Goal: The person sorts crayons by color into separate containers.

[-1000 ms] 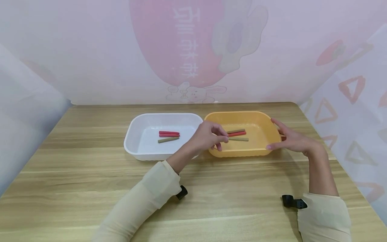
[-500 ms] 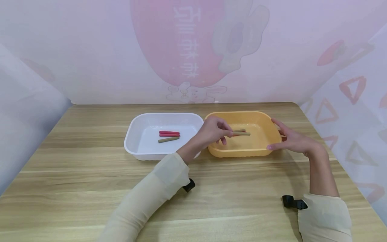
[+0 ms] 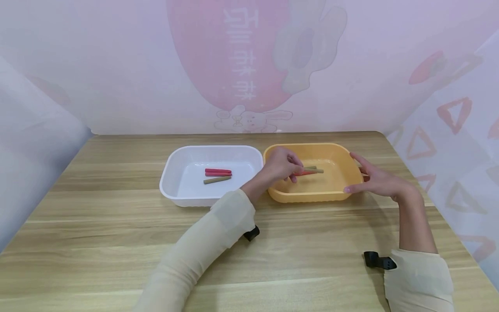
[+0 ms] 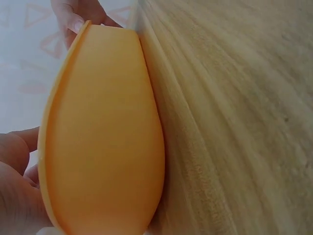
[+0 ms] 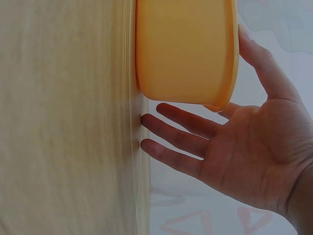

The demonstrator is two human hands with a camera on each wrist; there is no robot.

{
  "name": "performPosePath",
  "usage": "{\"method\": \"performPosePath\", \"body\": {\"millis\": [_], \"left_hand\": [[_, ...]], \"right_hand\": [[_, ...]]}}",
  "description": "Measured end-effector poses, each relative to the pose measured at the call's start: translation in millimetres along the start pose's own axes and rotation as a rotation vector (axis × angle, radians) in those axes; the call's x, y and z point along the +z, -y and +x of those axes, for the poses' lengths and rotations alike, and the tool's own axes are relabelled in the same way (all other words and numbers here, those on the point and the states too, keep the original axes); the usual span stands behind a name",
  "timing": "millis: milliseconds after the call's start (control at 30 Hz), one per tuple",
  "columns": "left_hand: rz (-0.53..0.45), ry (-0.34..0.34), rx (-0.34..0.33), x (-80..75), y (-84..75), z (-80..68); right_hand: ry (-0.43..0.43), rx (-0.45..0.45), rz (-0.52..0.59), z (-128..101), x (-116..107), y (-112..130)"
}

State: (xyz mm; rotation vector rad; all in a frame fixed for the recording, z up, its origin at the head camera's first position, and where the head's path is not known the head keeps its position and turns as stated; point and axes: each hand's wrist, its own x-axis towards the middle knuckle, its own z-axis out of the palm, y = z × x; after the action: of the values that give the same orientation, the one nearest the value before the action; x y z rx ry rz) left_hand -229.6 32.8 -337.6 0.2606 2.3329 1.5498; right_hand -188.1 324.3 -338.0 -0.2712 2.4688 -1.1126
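Note:
My left hand (image 3: 293,168) reaches into the orange tray (image 3: 312,148) and pinches the near end of an olive stick (image 3: 316,170), held just above the tray floor. A red stick (image 3: 306,173) and another olive stick (image 3: 310,167) lie right beside it. My right hand (image 3: 364,177) is open, its straight fingers resting against the tray's right side. The right wrist view shows that open right hand (image 5: 244,147) beside the orange tray (image 5: 186,49). In the left wrist view only the orange tray wall (image 4: 102,137) and part of my left hand (image 4: 14,196) show.
A white tray (image 3: 212,149) stands touching the orange one on its left, with two red sticks (image 3: 217,172) and an olive stick (image 3: 216,180) inside. Both trays sit mid-table on the wooden table (image 3: 117,242). A patterned cloth backdrop (image 3: 249,65) closes the far and side edges.
My left hand has moved up and farther into the orange tray, taken hold of an olive stick and raised it off the tray floor. The right hand has stayed put.

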Motion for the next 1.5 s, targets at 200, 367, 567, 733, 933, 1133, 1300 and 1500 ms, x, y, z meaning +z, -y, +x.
{"method": "performPosePath", "body": {"millis": [200,367,567,733,933,1133,1300,1500], "left_hand": [[0.04,-0.014,-0.001,4.4,1.9,5.6],[0.067,-0.028,-0.01,8.2,4.6,10.9],[0.103,-0.027,-0.006,12.3,8.5,15.9],[0.134,-0.024,0.005,14.2,11.6,18.7],[0.165,-0.02,0.014,14.9,13.4,20.9],[0.198,-0.005,0.009,14.9,13.3,22.8],[0.233,0.025,0.023,14.5,13.5,23.4],[0.351,0.056,0.029,13.7,12.4,23.3]], "right_hand": [[-0.001,-0.009,-0.006,0,0,1],[0.001,-0.009,-0.004,0,0,1],[-0.001,0.0,-0.007,0,0,1],[0.0,0.003,-0.01,0,0,1],[0.006,0.002,-0.007,-2,0,2],[0.007,0.006,-0.004,-2,0,2],[0.007,0.005,-0.002,-2,0,1],[0.007,0.005,-0.007,-3,0,2]]}}
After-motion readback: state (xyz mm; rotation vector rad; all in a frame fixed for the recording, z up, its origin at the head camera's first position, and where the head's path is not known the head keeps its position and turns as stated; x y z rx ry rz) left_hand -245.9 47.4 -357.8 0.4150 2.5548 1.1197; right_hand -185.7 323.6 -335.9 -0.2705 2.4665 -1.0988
